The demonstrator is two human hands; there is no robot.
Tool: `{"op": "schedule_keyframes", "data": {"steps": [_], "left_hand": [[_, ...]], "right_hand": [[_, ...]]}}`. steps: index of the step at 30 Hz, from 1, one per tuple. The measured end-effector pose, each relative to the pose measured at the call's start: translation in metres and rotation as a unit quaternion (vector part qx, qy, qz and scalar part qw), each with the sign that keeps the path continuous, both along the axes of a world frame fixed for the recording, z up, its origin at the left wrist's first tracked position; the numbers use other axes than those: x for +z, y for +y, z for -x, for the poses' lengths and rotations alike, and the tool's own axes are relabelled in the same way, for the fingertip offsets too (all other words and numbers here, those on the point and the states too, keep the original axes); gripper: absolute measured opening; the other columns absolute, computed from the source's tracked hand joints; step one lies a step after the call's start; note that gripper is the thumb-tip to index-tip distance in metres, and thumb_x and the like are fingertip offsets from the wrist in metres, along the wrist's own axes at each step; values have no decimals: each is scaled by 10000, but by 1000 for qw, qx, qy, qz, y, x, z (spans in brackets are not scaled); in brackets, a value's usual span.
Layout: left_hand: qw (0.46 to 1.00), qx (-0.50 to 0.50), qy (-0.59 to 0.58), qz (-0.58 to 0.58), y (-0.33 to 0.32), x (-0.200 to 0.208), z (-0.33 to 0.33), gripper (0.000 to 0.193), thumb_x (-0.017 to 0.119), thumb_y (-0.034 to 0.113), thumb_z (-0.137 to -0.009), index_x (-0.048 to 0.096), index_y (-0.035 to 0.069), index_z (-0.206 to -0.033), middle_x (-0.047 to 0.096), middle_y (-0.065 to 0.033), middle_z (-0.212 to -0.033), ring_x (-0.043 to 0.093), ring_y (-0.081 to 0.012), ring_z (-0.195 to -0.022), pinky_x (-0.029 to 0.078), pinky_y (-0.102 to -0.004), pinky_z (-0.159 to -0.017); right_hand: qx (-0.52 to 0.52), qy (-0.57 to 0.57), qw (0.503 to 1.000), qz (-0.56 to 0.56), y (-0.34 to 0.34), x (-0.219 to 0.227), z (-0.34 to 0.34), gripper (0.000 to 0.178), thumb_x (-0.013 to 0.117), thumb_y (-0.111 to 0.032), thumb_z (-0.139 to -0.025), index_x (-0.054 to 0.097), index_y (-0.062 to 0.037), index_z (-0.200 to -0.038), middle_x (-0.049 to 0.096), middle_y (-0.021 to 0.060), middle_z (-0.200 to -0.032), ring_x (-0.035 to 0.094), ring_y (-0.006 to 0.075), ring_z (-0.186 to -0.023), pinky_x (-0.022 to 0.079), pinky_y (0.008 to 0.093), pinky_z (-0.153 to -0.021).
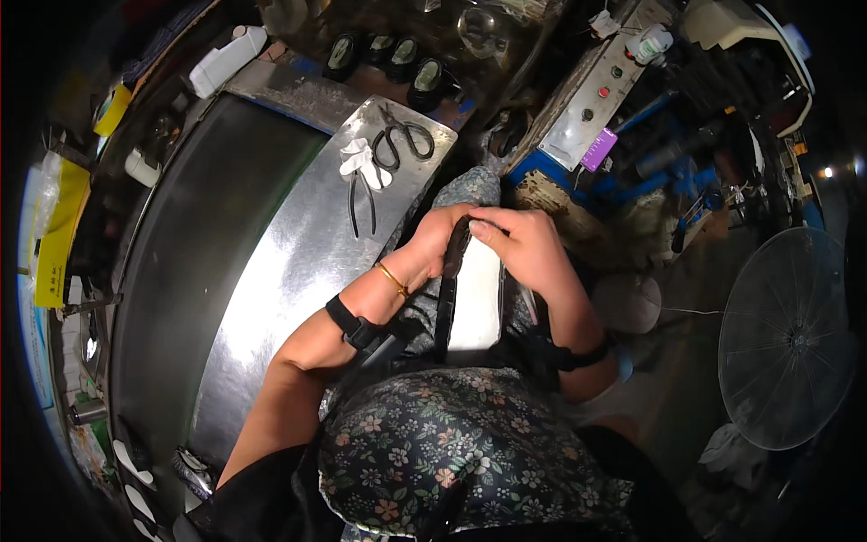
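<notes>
Over my lap I hold a shoe [476, 294] with a long white sole face turned up and dark material along its left side. My left hand [432, 239] wraps round the dark edge near the far end. Opposite it, my right hand [517, 237] is closed at the far tip, its thumb pressed on the rim beside the white face. The fingers beneath the shoe are hidden. On the metal worktop [298, 226] to the left lie black-handled scissors [395, 126] and a dark-handled pincer-like tool [353, 212] beside a crumpled white piece [363, 164].
A dark conveyor belt [181, 271] curves along the left. Several dark shoes [404, 56] stand at the back, near a white plastic bottle [228, 61]. A control box [587, 99] with buttons stands ahead right. A round fan guard [786, 339] is at the right.
</notes>
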State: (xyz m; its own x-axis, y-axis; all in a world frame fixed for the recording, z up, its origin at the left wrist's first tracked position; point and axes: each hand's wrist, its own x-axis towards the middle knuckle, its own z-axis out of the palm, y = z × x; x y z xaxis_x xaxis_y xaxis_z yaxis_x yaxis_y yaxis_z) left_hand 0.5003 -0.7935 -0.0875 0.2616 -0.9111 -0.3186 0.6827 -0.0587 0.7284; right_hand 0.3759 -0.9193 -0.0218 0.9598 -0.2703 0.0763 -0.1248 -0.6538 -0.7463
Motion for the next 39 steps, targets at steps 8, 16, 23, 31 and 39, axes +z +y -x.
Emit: {"op": "schedule_keyframes", "data": {"steps": [8, 16, 23, 31, 39], "left_hand": [[727, 123, -675, -40, 28, 22, 7, 472, 722, 159, -787, 548, 35, -1208, 572, -179, -1237, 524, -368, -1182, 349, -445, -1072], [969, 115, -195, -100, 42, -4, -17, 415, 678, 43, -873, 513, 72, -1253, 623, -14, -987, 592, -104, -872, 499, -244, -773], [982, 78, -160, -69, 48, -14, -13, 429, 665, 53, -892, 479, 72, -1277, 600, -16, -995, 568, -97, -886, 477, -230, -776], [964, 77, -239, -85, 34, -24, -27, 450, 654, 38, -895, 455, 52, -1299, 586, 2, -947, 532, -63, -784, 452, -198, -689], [968, -18, -242, -62, 26, -24, -40, 474, 634, 78, -916, 431, 29, -1341, 601, -38, -1075, 560, -98, -961, 465, -242, -848]], "right_hand": [[-204, 50, 896, -392, 64, -73, 33, 420, 476, -128, -992, 432, 32, -1378, 523, 111, -1327, 450, 156, -1229, 330, 316, -1062], [-225, 65, 758, -608, 39, -82, 15, 558, 469, -497, -987, 608, -1, -1202, 650, 55, -1085, 605, 113, -933, 494, 266, -817], [-145, 161, 910, -354, 56, -106, 11, 680, 249, -490, -1032, 660, 48, -967, 684, 164, -826, 666, 267, -796, 493, 349, -757], [-35, 195, 963, 181, 52, -66, -27, 340, 405, -229, -975, 605, 7, -834, 654, 178, -741, 662, 359, -761, 536, 390, -672], [-44, 153, 961, -228, 43, -70, 13, 602, 389, -299, -1031, 165, 17, -1493, 453, 285, -1372, 431, 377, -1305, 325, 383, -1087]]}}
